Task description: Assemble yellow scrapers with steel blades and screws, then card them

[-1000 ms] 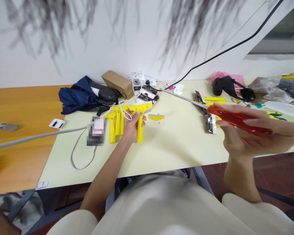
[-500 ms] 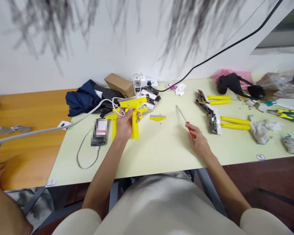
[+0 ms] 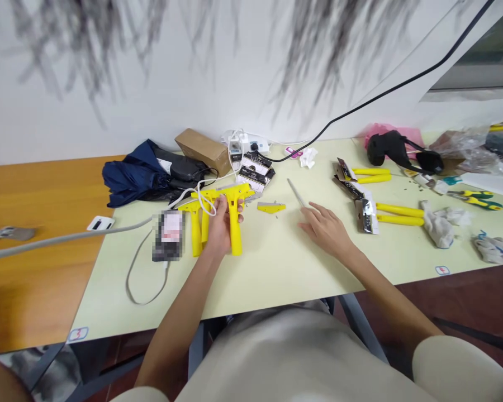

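Note:
My left hand (image 3: 221,226) is closed around the handle of a yellow T-shaped scraper (image 3: 236,231), whose wide head is at the top. Just left of it, more yellow scrapers (image 3: 195,231) of the same kind lie on the table, partly covered by my hand. Palm down, my right hand (image 3: 329,229) covers the handle of a screwdriver (image 3: 295,192); only the metal shaft shows, pointing up and left. Between the hands lies a loose yellow blade cover (image 3: 271,207), with small screws (image 3: 277,216) near it.
A phone (image 3: 168,234) on a cable lies at left, below a blue umbrella (image 3: 136,173) and cardboard box (image 3: 203,149). Yellow-handled tools (image 3: 400,215) in packaging, gloves (image 3: 438,223) and pliers (image 3: 478,198) are at right. A white cable (image 3: 207,204) crosses the scrapers.
My right hand has shifted left with the screwdriver and turned palm down, hiding the red handle. My left hand and its scraper have sunk slightly towards the table.

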{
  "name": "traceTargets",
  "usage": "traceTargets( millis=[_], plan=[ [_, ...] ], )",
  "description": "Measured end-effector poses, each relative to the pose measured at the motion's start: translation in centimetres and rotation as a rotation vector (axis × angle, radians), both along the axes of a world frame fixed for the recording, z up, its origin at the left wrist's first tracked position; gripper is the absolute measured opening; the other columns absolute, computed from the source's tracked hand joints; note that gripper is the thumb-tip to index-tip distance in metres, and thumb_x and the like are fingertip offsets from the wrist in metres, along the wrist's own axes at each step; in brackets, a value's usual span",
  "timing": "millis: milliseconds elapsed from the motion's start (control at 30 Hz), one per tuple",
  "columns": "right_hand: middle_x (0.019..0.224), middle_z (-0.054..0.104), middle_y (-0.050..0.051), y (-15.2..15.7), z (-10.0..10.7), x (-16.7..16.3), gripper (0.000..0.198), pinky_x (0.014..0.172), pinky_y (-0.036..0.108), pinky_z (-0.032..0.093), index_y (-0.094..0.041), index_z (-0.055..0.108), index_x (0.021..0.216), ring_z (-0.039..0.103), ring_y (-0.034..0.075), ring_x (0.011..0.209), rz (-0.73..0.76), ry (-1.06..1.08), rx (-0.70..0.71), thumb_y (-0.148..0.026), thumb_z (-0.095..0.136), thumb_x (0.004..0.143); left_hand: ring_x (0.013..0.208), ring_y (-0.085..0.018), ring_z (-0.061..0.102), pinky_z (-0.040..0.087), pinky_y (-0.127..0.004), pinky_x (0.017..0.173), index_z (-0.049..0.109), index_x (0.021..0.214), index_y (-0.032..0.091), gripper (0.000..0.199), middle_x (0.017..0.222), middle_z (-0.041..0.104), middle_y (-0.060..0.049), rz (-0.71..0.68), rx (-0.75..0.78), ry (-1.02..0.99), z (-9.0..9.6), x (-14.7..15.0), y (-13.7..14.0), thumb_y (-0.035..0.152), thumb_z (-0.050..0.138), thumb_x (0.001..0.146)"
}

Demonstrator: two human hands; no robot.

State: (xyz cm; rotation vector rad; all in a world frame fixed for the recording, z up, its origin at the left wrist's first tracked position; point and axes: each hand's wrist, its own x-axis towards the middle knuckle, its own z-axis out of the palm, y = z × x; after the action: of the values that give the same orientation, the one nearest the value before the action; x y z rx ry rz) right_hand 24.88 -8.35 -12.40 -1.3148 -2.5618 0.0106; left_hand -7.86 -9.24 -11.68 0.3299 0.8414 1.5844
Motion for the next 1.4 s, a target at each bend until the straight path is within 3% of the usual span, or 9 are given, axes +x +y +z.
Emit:
traceTargets(
  millis=[167, 367, 533, 767, 867, 967, 1167, 1267, 1400],
  plan=[
    [0.139, 0.075, 0.020, 8.1, 4.1, -7.4, 0.039, 0.100, 0.049, 0.057, -0.015, 0.069, 0.135, 0.072, 0.038, 0.123, -0.039, 0.098, -0.130, -0.047, 0.053, 0.119, 0.068, -0.012, 0.068, 0.050, -0.022, 0.061, 0.061, 0.099, 0.021, 0.048, 0.083, 0.073, -0.001, -0.024, -0.029, -0.038, -0.5, 0.5, 0.2, 0.052, 0.095, 0.089],
    [0.120, 0.077, 0.017, 16.3, 3.9, -14.1, 0.035, 0.082, 0.036, 0.048, -0.013, 0.069, 0.124, 0.068, 0.031, 0.104, -0.039, 0.100, -0.352, -0.037, 0.082, 0.102, 0.067, -0.011, 0.064, 0.050, -0.023, 0.060, 0.060, 0.096, 0.019, 0.046, 0.085, 0.070, -0.002, -0.133, -0.013, -0.030, -0.5, 1.5, -0.4, 0.049, 0.094, 0.089],
    [0.094, 0.074, 0.005, 17.4, 5.5, -12.8, 0.009, 0.073, 0.032, 0.039, -0.018, 0.068, 0.099, 0.061, 0.022, 0.082, 0.102, 0.088, -0.422, -0.025, 0.075, 0.101, 0.071, -0.011, 0.062, 0.051, -0.024, 0.061, 0.060, 0.094, 0.019, 0.041, 0.088, 0.069, -0.003, -0.177, 0.023, 0.006, -0.6, 1.7, -0.7, 0.043, 0.093, 0.090],
    [0.094, 0.071, 0.007, 13.8, 14.3, -6.9, 0.008, 0.071, 0.033, 0.037, -0.021, 0.063, 0.115, 0.059, 0.024, 0.078, 0.126, 0.042, -0.380, -0.025, 0.059, 0.108, 0.074, -0.013, 0.065, 0.051, -0.025, 0.060, 0.062, 0.094, 0.020, 0.040, 0.090, 0.073, -0.005, -0.245, 0.057, 0.101, -0.2, 2.7, -1.3, 0.039, 0.096, 0.088],
    [0.093, 0.071, 0.005, 11.7, 17.5, -4.8, 0.009, 0.072, 0.033, 0.038, -0.023, 0.063, 0.117, 0.059, 0.023, 0.077, 0.125, 0.043, -0.372, -0.023, 0.057, 0.110, 0.076, -0.015, 0.066, 0.052, -0.027, 0.062, 0.067, 0.100, 0.020, 0.038, 0.093, 0.075, -0.006, -0.316, 0.094, 0.121, 2.2, 4.8, -1.6, 0.043, 0.095, 0.090],
    [0.093, 0.075, 0.004, 10.6, 18.9, -3.3, 0.019, 0.073, 0.034, 0.041, -0.024, 0.070, 0.122, 0.063, 0.024, 0.079, 0.102, 0.080, -0.339, -0.019, 0.056, 0.110, 0.073, -0.015, 0.065, 0.053, -0.029, 0.063, 0.071, 0.103, 0.021, 0.035, 0.092, 0.076, -0.006, -0.371, 0.240, 0.174, 6.5, 6.7, -0.8, 0.047, 0.092, 0.094],
    [0.113, 0.087, 0.000, 10.3, 18.9, -1.9, 0.043, 0.088, 0.034, 0.054, -0.031, 0.089, 0.118, 0.077, 0.024, 0.098, 0.286, 0.143, -0.326, -0.007, 0.055, 0.105, 0.086, -0.014, 0.068, 0.058, -0.027, 0.072, 0.073, 0.106, 0.029, 0.025, 0.108, 0.076, -0.001, 0.069, 0.616, 0.214, 16.0, 5.9, 4.0, 0.049, 0.086, 0.100],
    [0.115, 0.088, -0.002, 9.9, 18.7, -2.1, 0.041, 0.088, 0.033, 0.058, -0.031, 0.091, 0.116, 0.081, 0.023, 0.099, 0.339, 0.151, -0.312, -0.008, 0.060, 0.104, 0.105, -0.013, 0.071, 0.061, -0.029, 0.092, 0.073, 0.111, 0.033, 0.012, 0.119, 0.076, 0.004, 0.206, 0.735, 0.272, 17.5, 4.2, 5.6, 0.043, 0.079, 0.107],
    [0.127, 0.087, 0.000, 9.4, 18.6, -3.1, 0.038, 0.097, 0.035, 0.062, -0.028, 0.090, 0.120, 0.083, 0.025, 0.112, 0.445, 0.180, -0.314, -0.008, 0.061, 0.106, 0.140, -0.022, 0.067, 0.058, -0.042, 0.110, 0.072, 0.117, 0.038, 0.014, 0.132, 0.076, 0.005, 0.265, 0.722, 0.490, 16.4, 3.0, 6.0, 0.049, 0.064, 0.115]
  ],
)
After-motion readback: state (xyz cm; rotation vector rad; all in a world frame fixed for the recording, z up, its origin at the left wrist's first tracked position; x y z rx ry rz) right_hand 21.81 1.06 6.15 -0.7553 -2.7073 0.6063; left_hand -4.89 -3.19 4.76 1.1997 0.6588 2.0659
